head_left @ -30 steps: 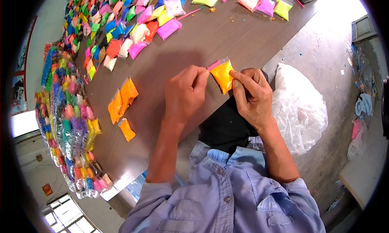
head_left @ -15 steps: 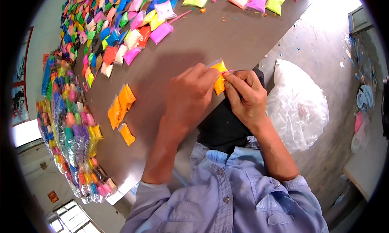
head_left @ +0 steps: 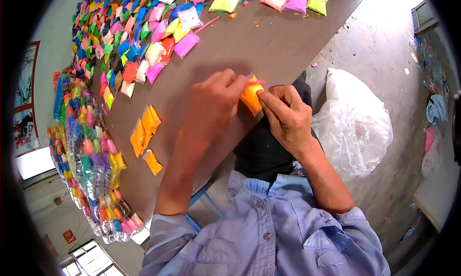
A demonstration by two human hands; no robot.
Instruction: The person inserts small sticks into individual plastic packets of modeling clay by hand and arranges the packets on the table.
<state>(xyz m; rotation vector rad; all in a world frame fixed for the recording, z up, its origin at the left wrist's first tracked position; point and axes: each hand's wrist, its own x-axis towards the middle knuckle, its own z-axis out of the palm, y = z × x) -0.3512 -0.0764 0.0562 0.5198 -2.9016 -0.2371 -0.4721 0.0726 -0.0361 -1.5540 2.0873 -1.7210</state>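
Note:
Between my hands, above the table's near edge, is a small clear packet filled with bright orange material (head_left: 250, 101), tilted. My right hand (head_left: 289, 116) is closed, its thumb and fingers pinching the packet's right edge. Slightly blurred, my left hand (head_left: 213, 103) has its fingers together at the packet's upper left. A thin pink stick (head_left: 257, 82) runs from those fingertips across the packet's top; it appears to be in my left hand, though its other end is hidden. More orange packets (head_left: 151, 120) lie on the table left of my left hand, one smaller packet (head_left: 152, 162) nearest me.
Many coloured packets (head_left: 129, 72) cover the brown table's (head_left: 230, 45) far left. Bundles of clear bags with colourful contents (head_left: 91, 156) line its left edge. Several packets (head_left: 295, 1) lie at the far edge. A large white plastic bag (head_left: 353, 127) stands on the floor to my right.
My left hand has moved a little left, and the pink stick has shifted left across the packet. The orange packet has tilted and moved slightly left. The view has shifted slightly.

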